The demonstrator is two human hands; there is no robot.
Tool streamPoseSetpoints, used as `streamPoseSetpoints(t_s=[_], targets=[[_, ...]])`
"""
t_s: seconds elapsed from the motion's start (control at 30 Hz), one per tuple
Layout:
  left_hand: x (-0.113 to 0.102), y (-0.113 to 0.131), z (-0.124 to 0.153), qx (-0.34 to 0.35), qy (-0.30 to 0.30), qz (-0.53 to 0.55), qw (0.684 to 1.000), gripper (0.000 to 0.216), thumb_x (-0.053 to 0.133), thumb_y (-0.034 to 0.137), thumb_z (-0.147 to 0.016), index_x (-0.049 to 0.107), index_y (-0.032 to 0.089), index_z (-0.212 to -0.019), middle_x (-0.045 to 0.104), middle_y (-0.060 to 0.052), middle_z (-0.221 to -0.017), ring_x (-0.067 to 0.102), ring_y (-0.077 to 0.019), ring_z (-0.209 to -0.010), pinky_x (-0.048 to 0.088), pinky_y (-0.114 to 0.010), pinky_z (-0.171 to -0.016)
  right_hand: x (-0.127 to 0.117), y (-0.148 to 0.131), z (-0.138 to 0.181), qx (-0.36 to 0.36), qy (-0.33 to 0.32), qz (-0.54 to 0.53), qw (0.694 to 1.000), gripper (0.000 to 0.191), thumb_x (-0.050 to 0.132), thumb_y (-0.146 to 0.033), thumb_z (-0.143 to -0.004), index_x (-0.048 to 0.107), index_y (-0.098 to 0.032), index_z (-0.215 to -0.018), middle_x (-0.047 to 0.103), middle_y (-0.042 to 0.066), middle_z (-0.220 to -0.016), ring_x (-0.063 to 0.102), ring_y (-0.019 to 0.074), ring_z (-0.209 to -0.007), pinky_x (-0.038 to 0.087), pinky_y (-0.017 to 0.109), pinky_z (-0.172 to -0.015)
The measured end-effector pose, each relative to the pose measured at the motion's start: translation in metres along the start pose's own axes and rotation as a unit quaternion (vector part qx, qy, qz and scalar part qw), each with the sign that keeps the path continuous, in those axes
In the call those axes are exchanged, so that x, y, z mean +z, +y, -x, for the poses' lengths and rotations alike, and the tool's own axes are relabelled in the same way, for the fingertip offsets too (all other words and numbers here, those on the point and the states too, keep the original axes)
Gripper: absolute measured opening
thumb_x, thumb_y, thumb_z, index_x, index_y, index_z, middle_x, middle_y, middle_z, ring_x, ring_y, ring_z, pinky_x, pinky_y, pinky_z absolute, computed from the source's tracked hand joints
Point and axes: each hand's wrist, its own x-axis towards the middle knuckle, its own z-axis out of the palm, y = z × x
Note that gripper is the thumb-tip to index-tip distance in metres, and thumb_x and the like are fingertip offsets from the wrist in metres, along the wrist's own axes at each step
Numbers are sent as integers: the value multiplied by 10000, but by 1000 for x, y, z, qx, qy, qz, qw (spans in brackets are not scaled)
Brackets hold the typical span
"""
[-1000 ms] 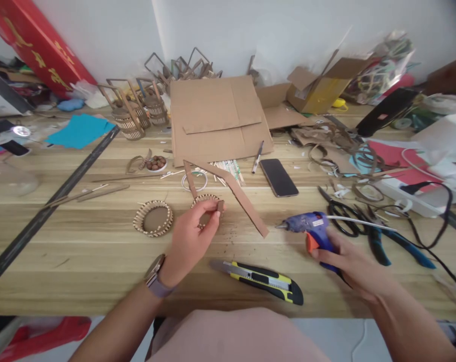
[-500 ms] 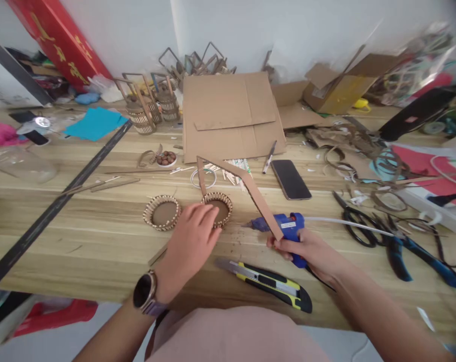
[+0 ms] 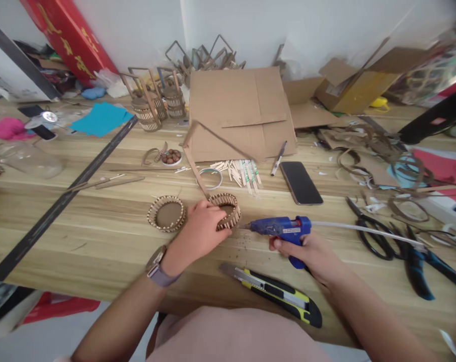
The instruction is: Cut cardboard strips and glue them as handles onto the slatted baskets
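My left hand (image 3: 200, 229) is closed on a small round basket (image 3: 234, 215) ringed with short sticks, its near side tilted up. A bent brown cardboard strip (image 3: 196, 171) rises from the basket's far left edge and angles back to the right over a cardboard sheet. My right hand (image 3: 318, 255) grips the handle of a blue hot glue gun (image 3: 275, 225), whose nozzle points left, close to the basket's right side. A clear glue stick (image 3: 337, 225) sticks out of the gun's back. Left of my left hand sits a similar round basket (image 3: 151, 215).
In front lies a yellow and black utility knife (image 3: 277, 291). Scissors (image 3: 377, 236) and pliers (image 3: 416, 271) are at right, near a phone (image 3: 301, 183). Small sticks (image 3: 233, 173), a tape ring (image 3: 219, 180) and a bowl of brown beads (image 3: 171, 157) lie behind the baskets.
The basket has tilted in my left hand. Its bent strip has swung back and left, away from the glue gun and my right hand.
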Motion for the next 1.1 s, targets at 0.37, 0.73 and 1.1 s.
streamPoseSetpoints(t_s=[0.37,0.73,1.1], targets=[[-19,-1,1,-56,-41,160,985,284,681,346,-763,490,193,-618,574,-8,-761,569,-230,-817,392,-313,-710,-2,-13,1,-52,-6,79,996,382,692,-579,-733,672,-199,-701,651,40,-703,569,171,-638,462,286,-571],[-21,0,1,-59,-41,179,981,288,671,351,-768,482,195,-617,545,8,-728,548,-199,-732,366,-300,-668,-7,-7,1,-53,19,108,993,359,705,-557,-719,652,-203,-688,574,-8,-627,478,130,-563,433,260,-520],[-20,0,3,-49,-30,171,984,268,659,344,-770,491,193,-627,559,-1,-752,563,-211,-774,393,-304,-689,-1,-30,4,-100,23,147,984,390,660,-600,-730,646,-222,-633,625,21,-643,534,164,-586,496,298,-585]])
